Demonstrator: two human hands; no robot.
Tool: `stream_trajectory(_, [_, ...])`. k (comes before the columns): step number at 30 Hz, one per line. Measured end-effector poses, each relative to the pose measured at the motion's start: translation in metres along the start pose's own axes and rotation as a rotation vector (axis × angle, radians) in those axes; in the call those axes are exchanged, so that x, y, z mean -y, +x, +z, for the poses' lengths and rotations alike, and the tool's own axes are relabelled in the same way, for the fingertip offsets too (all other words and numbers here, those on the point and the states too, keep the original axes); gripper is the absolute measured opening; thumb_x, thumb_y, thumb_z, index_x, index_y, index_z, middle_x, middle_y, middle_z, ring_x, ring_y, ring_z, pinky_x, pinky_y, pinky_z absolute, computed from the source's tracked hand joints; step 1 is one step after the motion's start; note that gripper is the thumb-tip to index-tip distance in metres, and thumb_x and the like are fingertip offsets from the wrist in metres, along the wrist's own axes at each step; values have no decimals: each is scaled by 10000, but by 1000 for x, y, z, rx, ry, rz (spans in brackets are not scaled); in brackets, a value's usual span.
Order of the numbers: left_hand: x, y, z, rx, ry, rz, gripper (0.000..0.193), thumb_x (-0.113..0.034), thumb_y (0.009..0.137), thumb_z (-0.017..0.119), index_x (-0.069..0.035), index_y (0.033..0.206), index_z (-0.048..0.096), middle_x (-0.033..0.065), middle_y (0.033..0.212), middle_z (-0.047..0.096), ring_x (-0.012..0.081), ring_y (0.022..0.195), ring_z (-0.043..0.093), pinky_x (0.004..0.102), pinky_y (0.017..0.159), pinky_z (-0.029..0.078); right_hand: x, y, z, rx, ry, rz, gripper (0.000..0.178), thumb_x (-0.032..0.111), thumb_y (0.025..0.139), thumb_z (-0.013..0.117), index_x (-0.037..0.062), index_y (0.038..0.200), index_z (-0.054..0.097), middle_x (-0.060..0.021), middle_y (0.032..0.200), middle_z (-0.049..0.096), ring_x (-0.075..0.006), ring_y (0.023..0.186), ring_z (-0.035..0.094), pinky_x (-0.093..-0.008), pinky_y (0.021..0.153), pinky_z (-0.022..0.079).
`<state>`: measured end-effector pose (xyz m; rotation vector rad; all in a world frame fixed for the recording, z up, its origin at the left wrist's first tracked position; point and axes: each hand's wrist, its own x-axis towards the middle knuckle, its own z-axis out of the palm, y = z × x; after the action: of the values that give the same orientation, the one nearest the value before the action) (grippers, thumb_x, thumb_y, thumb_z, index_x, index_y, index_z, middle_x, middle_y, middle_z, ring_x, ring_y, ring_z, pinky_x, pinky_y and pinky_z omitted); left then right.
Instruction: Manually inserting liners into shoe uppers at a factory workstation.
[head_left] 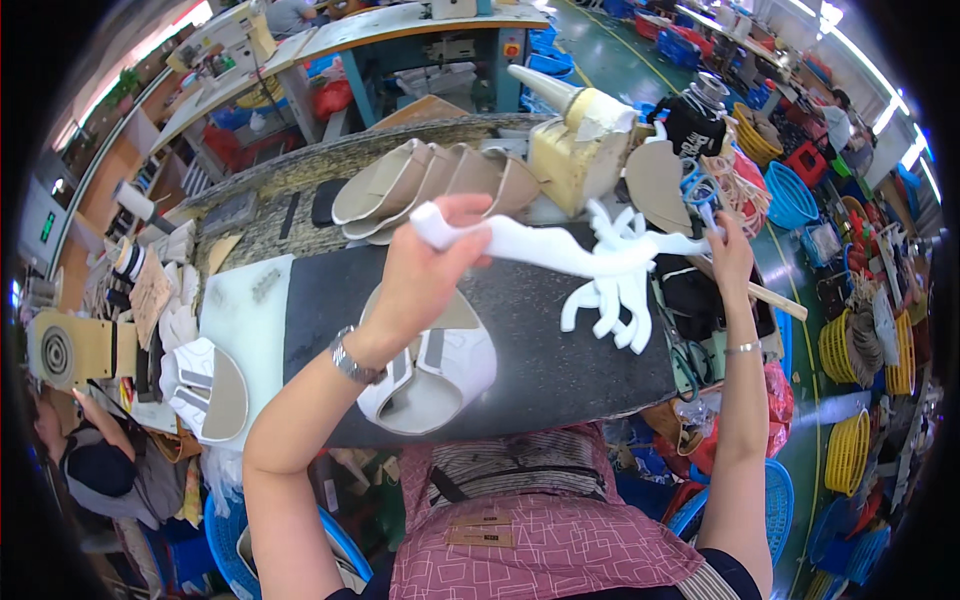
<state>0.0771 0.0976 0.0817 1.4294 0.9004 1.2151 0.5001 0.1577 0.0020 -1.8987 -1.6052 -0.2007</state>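
Over the dark-topped desk (560, 385), a white strip (545, 250) is held, fingers clamped on one end by the left hand (440, 262), apparently the other by the right hand (733, 245), and might be snagged on the curved white pieces (634, 310) if tugged.

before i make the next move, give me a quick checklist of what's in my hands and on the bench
1. Left hand gripping the white strip near one end: ok.
2. Right hand at the strip's other end: ok, though its exact grip: cannot tell.
3. Strip free of the other white strips: cannot tell; they overlap in view.
4. Strip straight: not ok, it curves.
5. White shoe upper on the black mat: ok.
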Motion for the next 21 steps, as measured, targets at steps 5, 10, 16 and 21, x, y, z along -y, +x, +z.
stream_trajectory(5, [12,-54,5,50,549,380,293,-23,825,596,-2,1111,538,58,930,604,155,821,589,276,739,474,163,-68,-45,221,551,-266,621,71,745,654,-3,1302,389,-193,1326,413,-263,1199,443,-376,982,343])
stream_trajectory(10, [8,-89,-11,-24,340,329,434,-86,813,630,-19,1204,453,102,1040,567,175,900,574,315,797,469,227,-130,-45,882,961,-193,270,47,815,568,7,1081,549,-51,740,637,-136,629,619,-240,593,483])
stream_trajectory(16, [31,-158,-66,633,1003,165,473,-69,704,639,-7,1140,467,176,1095,533,309,988,560,347,765,512,251,-129,-29,1138,846,-1061,143,89,718,624,54,857,627,-137,1122,550,-267,792,624,-356,693,504])
stream_trajectory(21, [36,-155,-66,337,1060,-72,260,-95,785,594,-66,1040,555,143,824,621,299,717,627,350,598,510,259,-146,-24,1035,-86,-1311,42,97,677,637,64,700,628,-112,1058,516,-256,705,630,-384,644,508])
